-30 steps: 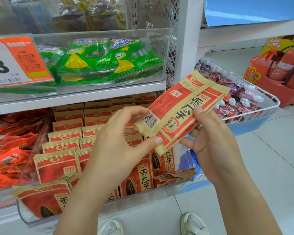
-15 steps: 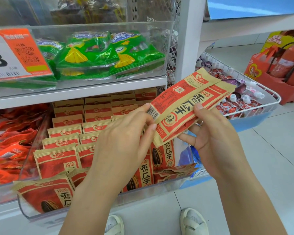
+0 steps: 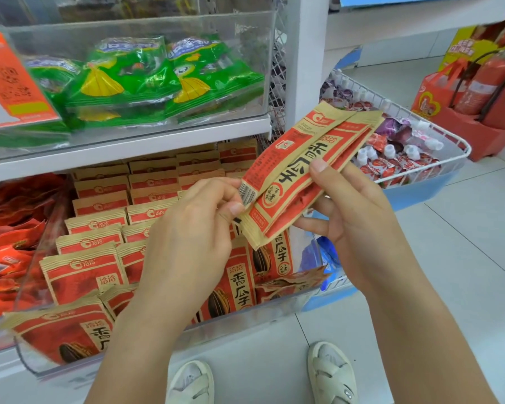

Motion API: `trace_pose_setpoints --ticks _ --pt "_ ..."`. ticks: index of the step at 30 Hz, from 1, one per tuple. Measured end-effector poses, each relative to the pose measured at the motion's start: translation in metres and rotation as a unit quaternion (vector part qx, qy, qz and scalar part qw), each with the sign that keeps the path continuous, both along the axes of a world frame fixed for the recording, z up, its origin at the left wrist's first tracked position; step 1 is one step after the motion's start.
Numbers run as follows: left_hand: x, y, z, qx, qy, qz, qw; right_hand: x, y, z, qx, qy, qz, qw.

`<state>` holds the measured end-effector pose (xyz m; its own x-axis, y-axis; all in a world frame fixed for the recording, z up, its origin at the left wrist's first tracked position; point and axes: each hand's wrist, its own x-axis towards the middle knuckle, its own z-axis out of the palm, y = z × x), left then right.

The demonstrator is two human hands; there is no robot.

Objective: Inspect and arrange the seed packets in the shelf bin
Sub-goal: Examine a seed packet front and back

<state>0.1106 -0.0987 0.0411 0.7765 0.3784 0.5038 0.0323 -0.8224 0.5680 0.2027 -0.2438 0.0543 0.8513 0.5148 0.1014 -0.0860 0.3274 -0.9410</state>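
Your right hand grips a few seed packets above the clear shelf bin; your left hand pinches their barcode corner. More packets stand in rows inside. A white tiled floor lies beyond.

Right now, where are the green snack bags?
In the head view, the green snack bags lie upper left in a clear bin on the shelf above the seed packets, beside an orange price sign.
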Motion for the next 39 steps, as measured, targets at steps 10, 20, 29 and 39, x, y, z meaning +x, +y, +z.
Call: trace_pose_setpoints --ticks 10,20,29,39 --pt "0.000 -0.001 0.002 0.001 -0.039 -0.024 0.999 -0.006 0.002 0.004 -0.035 -0.055 -0.015 0.998" --pt "0.002 -0.017 0.020 -0.085 -0.133 0.075 0.985 -0.024 0.011 0.017 -0.094 -0.150 0.083 0.981" --pt "0.009 -0.026 0.021 -0.028 -0.142 0.134 0.980 -0.019 0.013 0.008 -0.146 -0.156 0.120 0.970" --pt "0.009 -0.026 0.022 -0.075 -0.132 0.104 0.983 -0.016 0.009 0.007 -0.123 -0.147 0.138 0.972"
